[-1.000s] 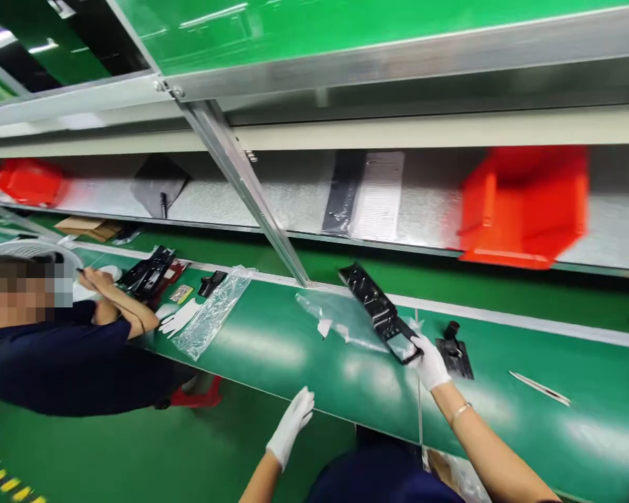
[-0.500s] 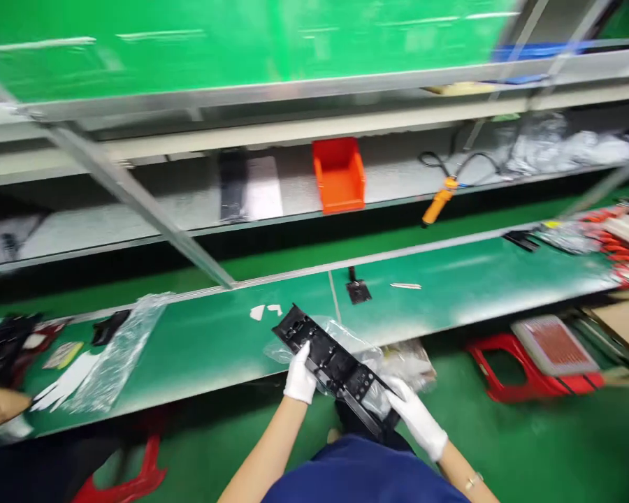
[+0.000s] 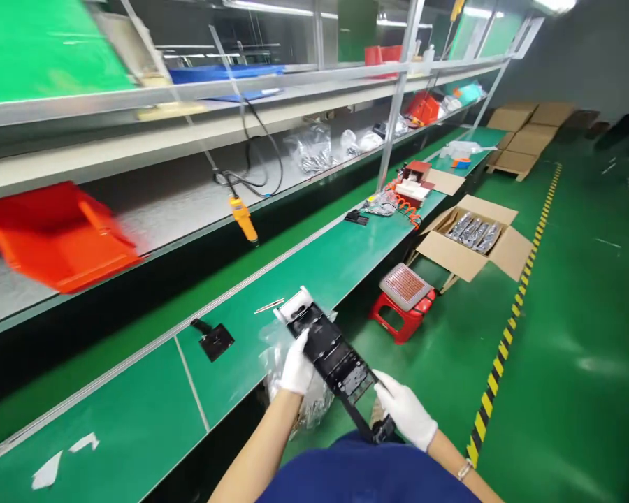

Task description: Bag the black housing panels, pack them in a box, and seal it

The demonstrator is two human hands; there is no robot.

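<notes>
Between my two white-gloved hands is a long black plastic frame (image 3: 331,347), tilted, with ribs and openings along it. My left hand (image 3: 297,365) grips its left edge near the upper end. At the lower right, my right hand (image 3: 406,412) is closed on the other edge; its fingertips are partly hidden. A clear plastic bag (image 3: 312,405) hangs behind the frame at the bench edge. On the green bench (image 3: 131,426) lie a small black square part (image 3: 217,342) with a stem and thin white tweezers (image 3: 269,306).
An orange-yellow electric screwdriver (image 3: 244,220) hangs over the bench. A red bin (image 3: 57,234) sits on the shelf at left. To the right stand a red stool (image 3: 398,318) with a cushion and an open carton (image 3: 474,234) of wrapped parts. White scraps (image 3: 47,471) lie at lower left.
My view has swung to the right, bringing the aisle and the open carton into sight. Both hands keep hold of the black frame, which now shows a white area at its upper end.
</notes>
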